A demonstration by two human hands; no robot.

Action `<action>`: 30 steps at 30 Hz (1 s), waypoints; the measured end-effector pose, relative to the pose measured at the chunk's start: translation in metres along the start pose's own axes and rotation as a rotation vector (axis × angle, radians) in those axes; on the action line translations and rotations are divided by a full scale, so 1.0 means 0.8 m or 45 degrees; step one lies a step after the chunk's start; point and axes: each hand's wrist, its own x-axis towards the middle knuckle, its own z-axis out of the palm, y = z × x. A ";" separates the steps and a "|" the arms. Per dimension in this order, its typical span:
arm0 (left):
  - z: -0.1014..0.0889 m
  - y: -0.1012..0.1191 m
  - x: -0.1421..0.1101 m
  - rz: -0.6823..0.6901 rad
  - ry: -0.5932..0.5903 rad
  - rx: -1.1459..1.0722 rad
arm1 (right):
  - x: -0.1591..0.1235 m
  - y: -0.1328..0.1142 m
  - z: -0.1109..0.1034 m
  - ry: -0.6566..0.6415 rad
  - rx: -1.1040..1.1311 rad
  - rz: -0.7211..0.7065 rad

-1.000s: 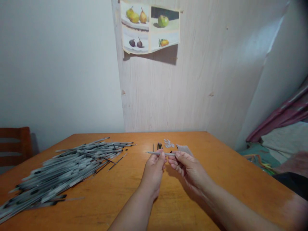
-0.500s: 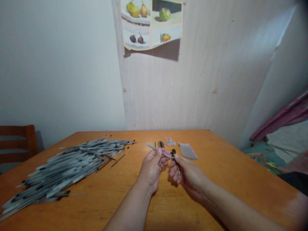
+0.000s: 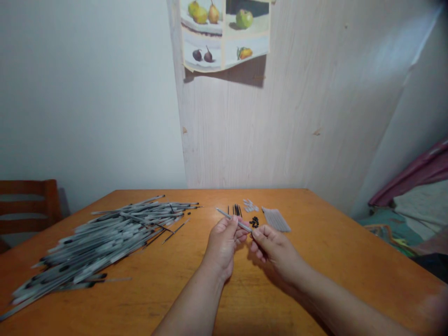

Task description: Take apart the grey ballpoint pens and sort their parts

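A slim grey, translucent pen (image 3: 224, 214) is held slantwise above the table, its pointed end up and to the left. My left hand (image 3: 221, 247) is closed round its middle, thumb on top. At the lower right end of the pen, the thumb and forefinger of my right hand (image 3: 276, 245) pinch together; the fingertips cover that end, so its detail is hidden. Just beyond my right fingers lies a cluster of small black plugs (image 3: 255, 222). Thin black refills (image 3: 237, 211) lie side by side behind my left hand.
Small clear caps (image 3: 250, 205) and a neat row of translucent tubes (image 3: 276, 219) lie at the back right of the wooden table (image 3: 325, 280). A large heap of similar pens (image 3: 105, 242) spreads over the left side. A wooden chair (image 3: 28, 200) stands beyond the left edge.
My right fingers have shifted slightly at the pen's end, and more of the black plugs show beyond them. The whole view has moved a little; both hands keep hold of the pen.
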 end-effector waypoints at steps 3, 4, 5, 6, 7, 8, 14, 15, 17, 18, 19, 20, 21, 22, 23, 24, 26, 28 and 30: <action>0.001 -0.001 0.000 0.007 0.038 0.031 | 0.000 0.002 0.000 0.049 -0.140 -0.122; 0.001 -0.001 -0.001 0.009 0.048 0.038 | 0.000 0.003 0.000 0.077 -0.210 -0.179; 0.002 -0.001 -0.001 0.010 0.053 0.042 | 0.000 0.004 0.000 0.108 -0.289 -0.237; 0.002 0.000 -0.001 0.011 0.056 0.041 | 0.000 0.004 -0.001 0.140 -0.365 -0.289; 0.002 0.000 -0.001 0.012 0.058 0.039 | 0.000 0.005 -0.001 0.172 -0.421 -0.334; 0.003 0.001 -0.002 0.013 0.058 0.037 | 0.000 0.004 -0.001 0.193 -0.452 -0.362; 0.000 0.000 0.000 0.015 0.064 0.050 | 0.001 0.008 0.001 0.006 -0.094 -0.053; -0.001 -0.001 0.001 0.013 0.062 0.052 | 0.001 0.010 0.001 -0.027 -0.034 0.000; -0.002 -0.003 0.002 0.014 0.054 0.053 | 0.000 0.013 0.000 -0.065 0.033 0.045; -0.002 -0.003 0.002 0.015 0.051 0.052 | 0.000 0.014 -0.001 -0.073 0.049 0.048; -0.002 -0.004 0.003 0.015 0.050 0.052 | 0.000 0.014 -0.001 -0.078 0.060 0.046; -0.002 -0.004 0.003 0.016 0.053 0.054 | 0.000 0.015 -0.002 -0.078 0.062 0.038; -0.002 -0.005 0.003 0.018 0.058 0.059 | -0.001 0.015 -0.002 -0.069 0.058 0.029; -0.002 -0.005 0.004 0.022 0.066 0.066 | -0.001 0.014 -0.002 -0.052 0.052 0.022; -0.003 -0.006 0.004 0.027 0.074 0.074 | 0.000 0.014 -0.002 -0.034 0.043 0.018; -0.003 -0.006 0.004 0.033 0.081 0.081 | 0.000 0.013 -0.002 -0.018 0.033 0.013; -0.003 -0.007 0.005 0.038 0.087 0.089 | 0.000 0.010 0.000 0.008 0.011 -0.012; -0.003 -0.007 0.005 0.038 0.088 0.092 | -0.001 0.006 0.003 0.035 -0.017 -0.046; -0.004 -0.008 0.006 0.035 0.087 0.092 | -0.001 0.004 0.005 0.051 -0.027 -0.064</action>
